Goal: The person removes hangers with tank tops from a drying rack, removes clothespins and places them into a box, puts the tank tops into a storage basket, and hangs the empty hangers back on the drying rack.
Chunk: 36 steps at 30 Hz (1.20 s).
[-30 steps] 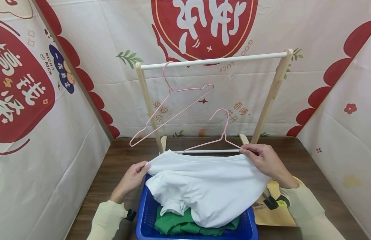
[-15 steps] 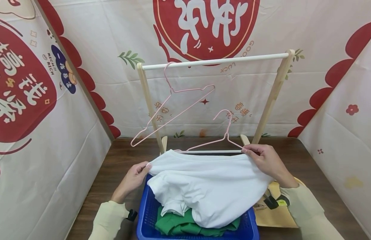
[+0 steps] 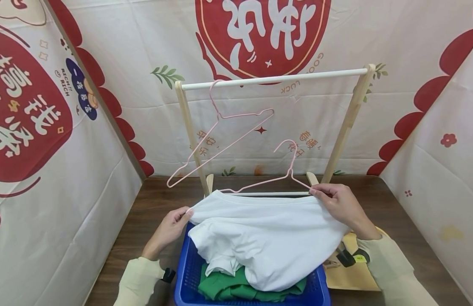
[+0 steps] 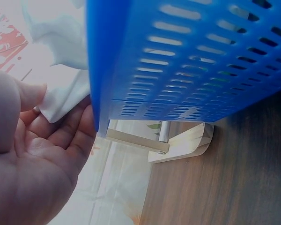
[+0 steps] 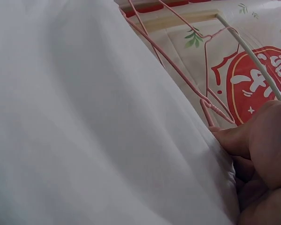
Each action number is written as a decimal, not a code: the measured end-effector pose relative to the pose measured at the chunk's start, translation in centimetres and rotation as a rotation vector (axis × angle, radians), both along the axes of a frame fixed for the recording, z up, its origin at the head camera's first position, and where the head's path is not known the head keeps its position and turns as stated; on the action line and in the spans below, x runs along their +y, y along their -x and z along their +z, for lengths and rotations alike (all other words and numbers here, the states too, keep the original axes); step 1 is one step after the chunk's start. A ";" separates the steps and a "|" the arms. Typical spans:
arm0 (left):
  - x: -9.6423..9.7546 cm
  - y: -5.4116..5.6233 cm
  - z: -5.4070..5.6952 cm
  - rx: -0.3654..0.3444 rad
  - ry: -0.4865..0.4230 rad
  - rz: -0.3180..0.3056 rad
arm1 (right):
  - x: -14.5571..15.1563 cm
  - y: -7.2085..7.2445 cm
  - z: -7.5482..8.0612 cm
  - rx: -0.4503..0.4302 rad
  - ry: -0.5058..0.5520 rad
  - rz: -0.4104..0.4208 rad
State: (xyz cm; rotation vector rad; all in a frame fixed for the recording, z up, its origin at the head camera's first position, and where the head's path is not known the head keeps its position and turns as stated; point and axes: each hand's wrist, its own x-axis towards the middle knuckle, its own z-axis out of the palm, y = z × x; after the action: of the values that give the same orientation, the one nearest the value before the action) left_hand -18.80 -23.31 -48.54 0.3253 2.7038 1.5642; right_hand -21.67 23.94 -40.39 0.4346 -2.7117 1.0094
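A white shirt (image 3: 274,229) is stretched between both hands above the blue basket (image 3: 181,263). My left hand (image 3: 171,227) pinches its left corner between thumb and fingers; the left wrist view shows the cloth folded over the fingers (image 4: 70,126). At the upper right corner my right hand (image 3: 341,206) pinches the shirt together with the end of a pink hanger (image 3: 274,180). This hanger stands behind the shirt's top edge, hook up and leaning right, its lower part hidden by the cloth. Green cloth (image 3: 236,285) lies in the basket under the shirt.
Behind stands a wooden rack with a white rail (image 3: 297,77). A second pink hanger (image 3: 221,123) hangs from the rail's left end. Right of the basket, a yellow tray-like item (image 3: 353,276) lies on the brown table (image 3: 144,212) under the right forearm. Printed cloth walls enclose the table.
The hanger behind the shirt has tipped slightly to the right. Both hands keep their hold and have hardly moved; the head view shifted a little.
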 end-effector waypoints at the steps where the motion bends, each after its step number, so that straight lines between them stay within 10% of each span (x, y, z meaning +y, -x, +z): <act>1: 0.0 0.0 0.0 0.003 0.000 -0.001 | 0.0 0.0 0.0 -0.007 0.001 -0.001; 36: 0.0 -0.1 0.0 -0.003 -0.008 -0.007 | -0.4 0.0 0.4 -0.137 0.044 -0.073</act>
State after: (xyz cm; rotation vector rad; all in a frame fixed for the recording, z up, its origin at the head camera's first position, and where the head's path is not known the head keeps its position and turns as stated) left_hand -18.70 -23.35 -48.56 0.3318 2.6920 1.5724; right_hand -21.66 23.56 -39.99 0.2658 -2.7959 1.1142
